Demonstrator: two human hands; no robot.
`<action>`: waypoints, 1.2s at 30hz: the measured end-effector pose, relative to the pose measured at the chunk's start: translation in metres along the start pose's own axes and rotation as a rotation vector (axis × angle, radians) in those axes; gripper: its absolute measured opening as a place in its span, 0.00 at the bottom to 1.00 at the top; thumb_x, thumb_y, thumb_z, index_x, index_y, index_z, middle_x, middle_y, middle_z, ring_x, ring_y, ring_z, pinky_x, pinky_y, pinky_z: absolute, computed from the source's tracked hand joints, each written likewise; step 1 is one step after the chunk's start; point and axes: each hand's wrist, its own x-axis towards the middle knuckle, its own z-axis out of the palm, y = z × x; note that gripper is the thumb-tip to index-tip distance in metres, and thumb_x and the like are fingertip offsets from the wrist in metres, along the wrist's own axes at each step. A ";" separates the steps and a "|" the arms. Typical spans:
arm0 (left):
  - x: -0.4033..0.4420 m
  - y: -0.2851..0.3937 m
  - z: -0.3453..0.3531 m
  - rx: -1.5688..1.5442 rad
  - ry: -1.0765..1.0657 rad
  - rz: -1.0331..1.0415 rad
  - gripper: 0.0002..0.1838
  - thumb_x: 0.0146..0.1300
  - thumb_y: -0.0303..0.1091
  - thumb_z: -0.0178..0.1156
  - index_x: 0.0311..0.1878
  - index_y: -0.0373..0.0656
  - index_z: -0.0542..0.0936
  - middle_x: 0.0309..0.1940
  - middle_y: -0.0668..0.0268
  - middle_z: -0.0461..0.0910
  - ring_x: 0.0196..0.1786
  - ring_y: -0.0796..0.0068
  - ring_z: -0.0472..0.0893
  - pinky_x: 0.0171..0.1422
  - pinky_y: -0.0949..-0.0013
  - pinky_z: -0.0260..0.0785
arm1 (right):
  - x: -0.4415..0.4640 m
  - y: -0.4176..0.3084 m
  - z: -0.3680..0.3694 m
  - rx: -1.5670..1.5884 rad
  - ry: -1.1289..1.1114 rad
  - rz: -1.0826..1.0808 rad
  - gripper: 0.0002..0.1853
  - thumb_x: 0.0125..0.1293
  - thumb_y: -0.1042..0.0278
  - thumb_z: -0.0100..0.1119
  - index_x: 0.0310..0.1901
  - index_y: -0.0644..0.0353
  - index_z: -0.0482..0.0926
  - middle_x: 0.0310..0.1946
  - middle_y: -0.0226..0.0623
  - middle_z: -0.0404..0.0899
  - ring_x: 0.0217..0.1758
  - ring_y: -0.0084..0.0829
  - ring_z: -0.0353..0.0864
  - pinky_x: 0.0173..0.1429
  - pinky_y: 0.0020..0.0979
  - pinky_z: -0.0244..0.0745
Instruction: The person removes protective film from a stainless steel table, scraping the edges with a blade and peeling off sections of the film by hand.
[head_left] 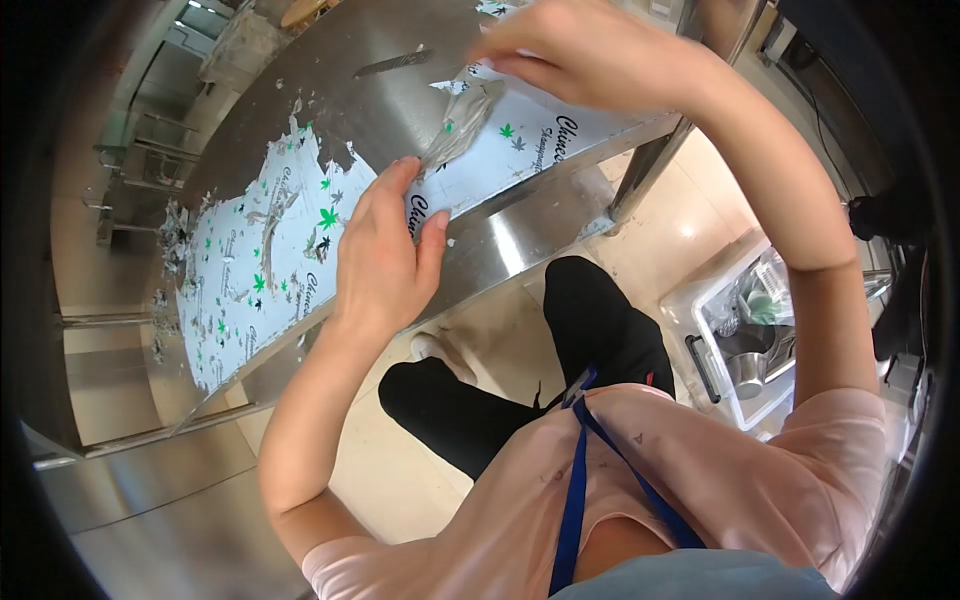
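Observation:
White protective film (510, 150), printed with green leaves and black lettering, covers part of a steel tabletop along its near edge. My left hand (385, 250) lies on it near that edge, thumb apart from the fingers. Between my hands a loose, crumpled strip of film (462, 122) stands up from the surface, its lower end by my left fingertips. My right hand (570, 55), slightly blurred, pinches the strip's upper end between thumb and fingers. Another torn-edged film patch (285, 235) is left of my left hand.
A dark serrated blade (393, 63) lies on the steel tabletop (330, 85). Film scraps (172, 240) cluster at the table's left end. On the floor at right stands a clear plastic bin (735, 400) holding a metal cup (745, 372) and bags. My legs are below the table edge.

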 end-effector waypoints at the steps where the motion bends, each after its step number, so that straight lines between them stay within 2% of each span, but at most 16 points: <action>1: -0.003 -0.003 0.005 0.038 0.047 0.057 0.25 0.58 0.29 0.60 0.57 0.31 0.65 0.49 0.46 0.75 0.53 0.48 0.76 0.57 0.58 0.70 | 0.024 -0.003 -0.001 0.019 0.041 0.030 0.09 0.55 0.73 0.51 0.27 0.68 0.80 0.27 0.54 0.79 0.32 0.53 0.79 0.40 0.45 0.74; 3: -0.003 -0.008 0.014 0.120 0.147 0.181 0.25 0.56 0.28 0.62 0.56 0.31 0.66 0.48 0.47 0.76 0.52 0.48 0.76 0.56 0.58 0.70 | 0.073 0.018 0.018 -0.023 -0.114 0.159 0.09 0.55 0.70 0.53 0.27 0.67 0.79 0.28 0.55 0.78 0.32 0.53 0.79 0.40 0.46 0.73; 5: -0.006 -0.008 0.015 0.074 0.145 0.130 0.23 0.55 0.28 0.62 0.53 0.31 0.68 0.48 0.47 0.76 0.52 0.49 0.76 0.55 0.59 0.71 | 0.113 0.037 0.044 -0.108 -0.260 0.315 0.07 0.52 0.69 0.58 0.26 0.65 0.80 0.25 0.52 0.79 0.29 0.51 0.79 0.38 0.44 0.73; 6: -0.006 -0.010 0.014 0.064 0.144 0.129 0.23 0.55 0.28 0.62 0.53 0.31 0.68 0.47 0.47 0.76 0.52 0.49 0.76 0.55 0.59 0.71 | 0.121 0.075 0.069 -0.067 -0.238 -0.013 0.07 0.51 0.69 0.59 0.25 0.64 0.80 0.24 0.49 0.80 0.28 0.48 0.79 0.36 0.42 0.73; 9: -0.006 -0.012 0.015 0.039 0.166 0.131 0.24 0.55 0.29 0.63 0.53 0.31 0.69 0.47 0.48 0.76 0.51 0.50 0.76 0.55 0.59 0.71 | 0.139 0.084 0.084 -0.028 -0.414 0.236 0.06 0.52 0.70 0.59 0.27 0.64 0.80 0.25 0.45 0.80 0.29 0.42 0.79 0.36 0.39 0.73; 16: -0.003 -0.009 0.010 -0.107 0.223 0.028 0.23 0.57 0.29 0.61 0.54 0.32 0.68 0.47 0.49 0.78 0.49 0.51 0.78 0.55 0.61 0.69 | 0.140 0.087 0.079 0.278 -0.453 0.388 0.05 0.55 0.72 0.60 0.32 0.63 0.81 0.27 0.35 0.81 0.30 0.30 0.78 0.35 0.32 0.73; 19: 0.018 -0.029 -0.006 -0.380 0.319 -0.252 0.21 0.59 0.30 0.61 0.54 0.34 0.70 0.48 0.51 0.78 0.50 0.58 0.78 0.56 0.65 0.68 | 0.130 0.084 0.070 0.424 -0.450 0.427 0.05 0.56 0.73 0.60 0.34 0.63 0.82 0.28 0.31 0.81 0.31 0.25 0.78 0.34 0.29 0.73; 20: 0.034 -0.039 -0.016 -0.325 0.390 -0.194 0.21 0.59 0.30 0.61 0.54 0.34 0.70 0.47 0.53 0.78 0.49 0.63 0.78 0.56 0.67 0.68 | 0.123 0.081 0.064 0.453 -0.442 0.434 0.05 0.60 0.74 0.57 0.37 0.64 0.81 0.30 0.31 0.82 0.34 0.26 0.80 0.37 0.29 0.75; 21: 0.052 -0.051 -0.027 -0.273 0.454 -0.138 0.20 0.60 0.31 0.61 0.54 0.34 0.71 0.47 0.56 0.79 0.49 0.67 0.78 0.56 0.69 0.67 | 0.114 0.070 0.058 0.482 -0.446 0.453 0.05 0.60 0.73 0.58 0.36 0.63 0.81 0.29 0.30 0.81 0.32 0.24 0.79 0.35 0.27 0.73; 23: 0.084 -0.074 -0.033 0.138 0.339 0.001 0.18 0.59 0.31 0.60 0.51 0.35 0.73 0.44 0.56 0.79 0.45 0.66 0.79 0.50 0.64 0.71 | 0.100 0.053 0.045 0.527 -0.464 0.490 0.05 0.60 0.70 0.60 0.34 0.62 0.81 0.26 0.27 0.79 0.28 0.19 0.76 0.32 0.24 0.71; 26: 0.103 -0.092 -0.013 -0.488 -0.036 -0.434 0.17 0.58 0.30 0.59 0.50 0.34 0.74 0.40 0.58 0.80 0.39 0.68 0.81 0.45 0.67 0.71 | 0.094 0.066 0.061 0.634 -0.395 0.508 0.06 0.59 0.70 0.62 0.35 0.63 0.80 0.24 0.29 0.79 0.25 0.19 0.75 0.29 0.24 0.69; 30: 0.104 -0.096 0.001 -0.324 -0.137 -0.353 0.18 0.56 0.28 0.60 0.51 0.34 0.73 0.33 0.61 0.81 0.36 0.70 0.81 0.41 0.67 0.71 | 0.086 0.065 0.066 0.584 -0.294 0.440 0.06 0.58 0.71 0.63 0.34 0.64 0.80 0.24 0.29 0.79 0.25 0.18 0.74 0.28 0.22 0.68; 36: 0.109 -0.093 -0.001 -0.284 -0.159 -0.406 0.17 0.54 0.26 0.62 0.46 0.32 0.71 0.33 0.60 0.81 0.33 0.71 0.80 0.38 0.68 0.71 | 0.083 0.069 0.068 0.654 -0.292 0.391 0.05 0.57 0.72 0.63 0.33 0.65 0.81 0.24 0.29 0.79 0.26 0.19 0.74 0.29 0.22 0.67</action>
